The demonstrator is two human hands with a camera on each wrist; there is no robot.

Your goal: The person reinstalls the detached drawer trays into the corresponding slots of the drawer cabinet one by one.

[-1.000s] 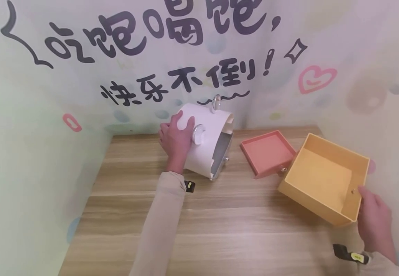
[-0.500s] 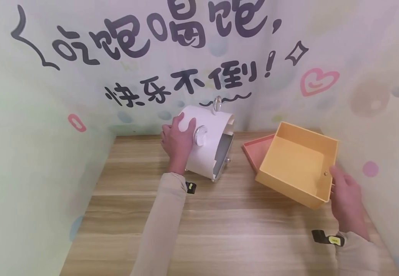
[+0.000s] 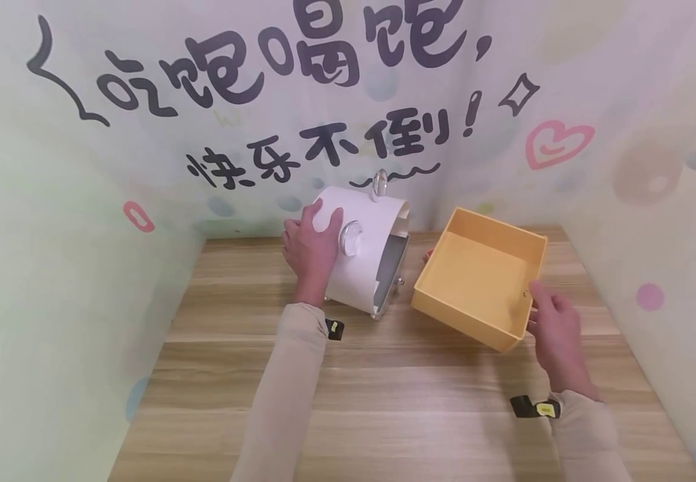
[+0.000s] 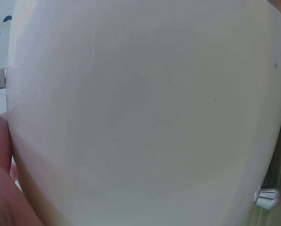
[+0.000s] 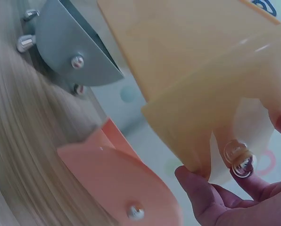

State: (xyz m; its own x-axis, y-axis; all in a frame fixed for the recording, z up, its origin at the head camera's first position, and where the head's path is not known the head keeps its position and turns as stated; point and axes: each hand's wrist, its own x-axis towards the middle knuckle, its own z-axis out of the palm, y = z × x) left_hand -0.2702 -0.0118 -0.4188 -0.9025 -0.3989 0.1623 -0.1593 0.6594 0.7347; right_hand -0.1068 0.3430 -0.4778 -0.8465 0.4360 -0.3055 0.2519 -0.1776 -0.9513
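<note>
My left hand (image 3: 312, 251) grips the rounded back of a small white cabinet (image 3: 357, 278), thumb and fingers spread over it. The cabinet has silver ring handles and small silver feet, and its opening faces right. A grey drawer (image 5: 74, 47) with a curved front sits low inside it. In my right hand (image 3: 555, 328) is a yellow drawer (image 3: 477, 278), gripped at its front end around the shiny knob (image 5: 242, 162). The drawer is tilted in the air, right of the cabinet opening and apart from it. The left wrist view is mostly filled by the cabinet's white surface.
A coral drawer (image 5: 121, 174) with a silver knob lies on the wooden table (image 3: 384, 415), nearly hidden behind the yellow one in the head view. Walls with black lettering and coloured dots enclose the table at the back and both sides.
My right hand has brought the yellow drawer leftward and farther back, toward the cabinet, and it now covers most of the coral drawer. My left hand keeps its hold on the cabinet.
</note>
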